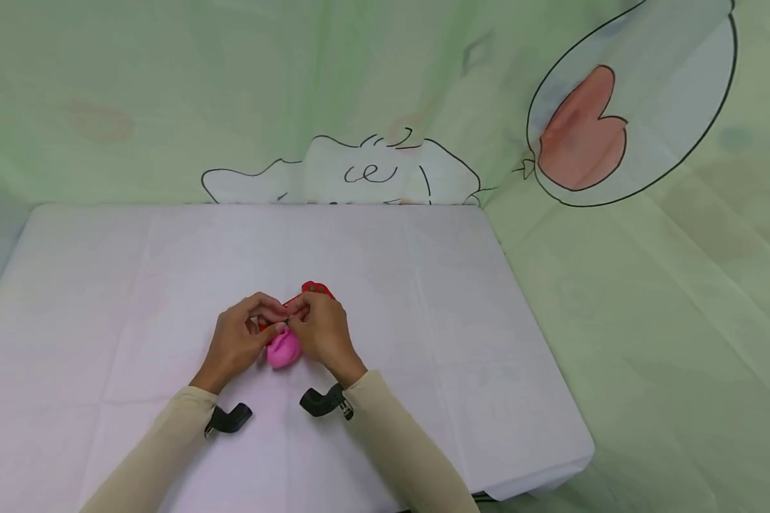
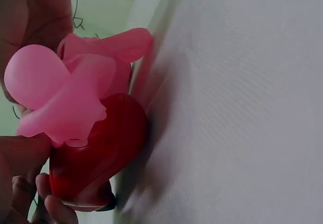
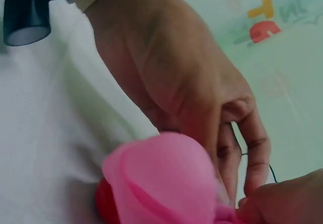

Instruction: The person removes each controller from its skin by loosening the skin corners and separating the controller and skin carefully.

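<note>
Both hands meet over a glossy red object point(image 1: 317, 288) with small green dots and a soft pink rubbery piece point(image 1: 284, 350), folded like a limp balloon. My left hand point(image 1: 234, 335) holds them from the left. In the left wrist view its thumb presses the edge of the pink piece point(image 2: 86, 90) against the red body point(image 2: 108, 148), while curled fingertips lie below. From the right, my right hand point(image 1: 324, 328) pinches the pink piece near its top. The right wrist view shows the pink folds point(image 3: 164, 178) large, hiding much of the red body and the fingertips.
A white cloth covers the table point(image 1: 500, 413). Small black cameras point(image 1: 231, 418) sit at both wrists. Behind stands a pale green curtain point(image 1: 167, 92) with printed drawings, including a balloon with a red heart point(image 1: 584, 135).
</note>
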Tool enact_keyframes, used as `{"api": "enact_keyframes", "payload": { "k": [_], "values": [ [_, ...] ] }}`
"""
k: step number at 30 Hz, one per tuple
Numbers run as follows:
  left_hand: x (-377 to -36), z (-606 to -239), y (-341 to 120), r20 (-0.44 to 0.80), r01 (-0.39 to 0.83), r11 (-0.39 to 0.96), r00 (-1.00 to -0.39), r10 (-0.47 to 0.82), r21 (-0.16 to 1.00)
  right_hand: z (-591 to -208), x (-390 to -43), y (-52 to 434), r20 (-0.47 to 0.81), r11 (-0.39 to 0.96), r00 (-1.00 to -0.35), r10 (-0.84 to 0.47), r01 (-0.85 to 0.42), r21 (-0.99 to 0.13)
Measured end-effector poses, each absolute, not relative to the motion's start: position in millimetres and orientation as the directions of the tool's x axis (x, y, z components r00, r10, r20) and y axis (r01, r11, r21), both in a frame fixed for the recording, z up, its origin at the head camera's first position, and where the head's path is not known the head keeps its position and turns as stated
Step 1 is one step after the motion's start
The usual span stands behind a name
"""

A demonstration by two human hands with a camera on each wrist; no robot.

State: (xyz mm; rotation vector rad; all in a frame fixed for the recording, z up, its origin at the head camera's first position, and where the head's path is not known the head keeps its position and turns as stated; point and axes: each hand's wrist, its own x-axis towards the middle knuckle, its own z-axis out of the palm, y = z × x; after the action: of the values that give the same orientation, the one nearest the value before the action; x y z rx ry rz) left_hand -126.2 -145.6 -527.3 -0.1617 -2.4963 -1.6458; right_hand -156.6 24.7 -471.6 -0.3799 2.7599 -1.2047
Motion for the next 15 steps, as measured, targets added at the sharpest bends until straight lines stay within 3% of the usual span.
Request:
{"api": "enact_keyframes", "payload": {
  "k": [5, 9, 12, 15],
  "values": [
    [-127.7, -525.9, -146.3, 0.187, 0.173, 0.410, -0.982, 0.006, 0.895, -477.3, -151.6, 18.6, 0.151, 0.670, -0.946, -0.287, -0.311, -0.674],
    [-130.6, -524.1, -147.1, 0.176, 0.163, 0.458, -0.984, 0.013, 0.874, -480.0, -145.7, 13.1, 0.259, 0.656, -0.887, -0.383, -0.459, -0.600],
    [-132.2, -524.8, -147.0, 0.159, 0.152, 0.487, -0.987, 0.027, 0.860, -477.1, -143.8, 12.1, 0.229, 0.632, -0.866, -0.444, -0.484, -0.606],
    [-132.1, -526.1, -148.3, 0.161, 0.170, 0.488, -0.985, 0.059, 0.856, -475.1, -146.1, 18.5, 0.136, 0.622, -0.891, -0.432, -0.404, -0.671]
  ]
}}
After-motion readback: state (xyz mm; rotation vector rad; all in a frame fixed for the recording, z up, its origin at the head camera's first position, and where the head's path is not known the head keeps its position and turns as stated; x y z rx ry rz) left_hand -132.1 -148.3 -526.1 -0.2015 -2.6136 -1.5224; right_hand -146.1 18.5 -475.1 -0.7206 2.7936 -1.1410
